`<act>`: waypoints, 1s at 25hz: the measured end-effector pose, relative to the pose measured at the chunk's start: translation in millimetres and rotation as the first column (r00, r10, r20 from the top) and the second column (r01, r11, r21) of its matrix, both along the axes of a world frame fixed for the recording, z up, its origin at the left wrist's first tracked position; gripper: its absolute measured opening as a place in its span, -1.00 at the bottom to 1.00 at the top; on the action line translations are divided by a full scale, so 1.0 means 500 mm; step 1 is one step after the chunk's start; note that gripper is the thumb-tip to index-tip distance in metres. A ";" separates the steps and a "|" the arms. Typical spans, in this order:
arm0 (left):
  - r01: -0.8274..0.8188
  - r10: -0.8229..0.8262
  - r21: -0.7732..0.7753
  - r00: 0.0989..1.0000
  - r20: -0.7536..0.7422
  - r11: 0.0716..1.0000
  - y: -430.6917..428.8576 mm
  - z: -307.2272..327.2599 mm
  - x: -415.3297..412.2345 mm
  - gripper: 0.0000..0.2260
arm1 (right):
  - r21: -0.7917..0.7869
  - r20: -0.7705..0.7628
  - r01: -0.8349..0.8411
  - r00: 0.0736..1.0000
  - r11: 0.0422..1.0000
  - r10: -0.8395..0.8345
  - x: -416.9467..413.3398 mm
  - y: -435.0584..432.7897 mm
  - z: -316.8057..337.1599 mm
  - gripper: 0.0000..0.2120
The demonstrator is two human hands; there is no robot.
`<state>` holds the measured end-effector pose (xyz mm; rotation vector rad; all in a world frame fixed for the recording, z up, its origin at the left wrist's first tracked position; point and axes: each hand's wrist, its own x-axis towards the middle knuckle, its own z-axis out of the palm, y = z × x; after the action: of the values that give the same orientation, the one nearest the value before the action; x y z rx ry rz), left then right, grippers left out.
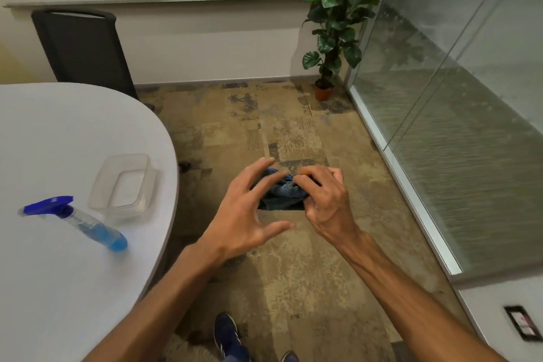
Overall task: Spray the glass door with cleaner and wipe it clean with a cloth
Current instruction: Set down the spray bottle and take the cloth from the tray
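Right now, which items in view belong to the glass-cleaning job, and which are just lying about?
Job: blue cloth, gripped by right hand, left hand spread beside it; spray bottle, lying on the table; glass panels.
Lying about: clear plastic container, potted plant, black chair, wall socket.

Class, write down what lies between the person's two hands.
In the head view, a crumpled blue cloth lies between the left hand and the right hand, which pinches it.
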<state>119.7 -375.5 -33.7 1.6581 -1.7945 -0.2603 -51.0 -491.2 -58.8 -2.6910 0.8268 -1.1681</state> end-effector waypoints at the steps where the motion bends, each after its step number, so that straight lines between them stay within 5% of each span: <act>1: -0.007 0.015 -0.084 0.996 0.092 0.996 -0.007 0.002 -0.024 -0.45 | 0.005 0.012 0.001 1.000 1.000 -0.001 -0.022 0.002 0.003 -0.75; 4: -0.036 0.088 -0.253 0.977 0.194 0.967 -0.015 -0.011 -0.093 -0.73 | 0.042 0.032 0.022 0.999 0.999 -0.023 -0.092 0.021 0.007 -0.69; 8: -0.032 0.091 -0.300 0.978 0.187 0.954 -0.013 -0.006 -0.167 -0.81 | 0.084 0.056 0.080 0.995 0.993 -0.084 -0.173 0.042 0.014 -0.65; 14: 0.006 0.029 -0.254 0.990 0.135 0.967 -0.012 0.006 -0.250 -0.80 | 0.019 0.002 0.152 0.988 0.988 -0.152 -0.273 0.073 0.029 -0.68; 18: 0.125 -0.082 -0.215 0.977 0.199 0.969 -0.014 0.006 -0.293 -0.54 | 0.006 -0.011 0.201 0.980 0.980 -0.201 -0.325 0.084 0.042 -0.65; 21: 0.190 -0.152 -0.231 0.973 0.171 0.954 -0.034 0.014 -0.320 -0.65 | 0.007 -0.019 0.286 0.958 0.958 -0.286 -0.356 0.100 0.047 -0.64; 25: 0.216 -0.213 -0.184 0.976 0.035 0.959 -0.053 0.038 -0.342 -0.76 | 0.237 0.007 0.464 0.878 0.853 -0.479 -0.395 0.141 0.045 -0.39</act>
<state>-51.4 -402.2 -14.5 1.3406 -1.9487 -0.1685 -248.6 -420.5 -36.3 -2.3105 1.5706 -1.1425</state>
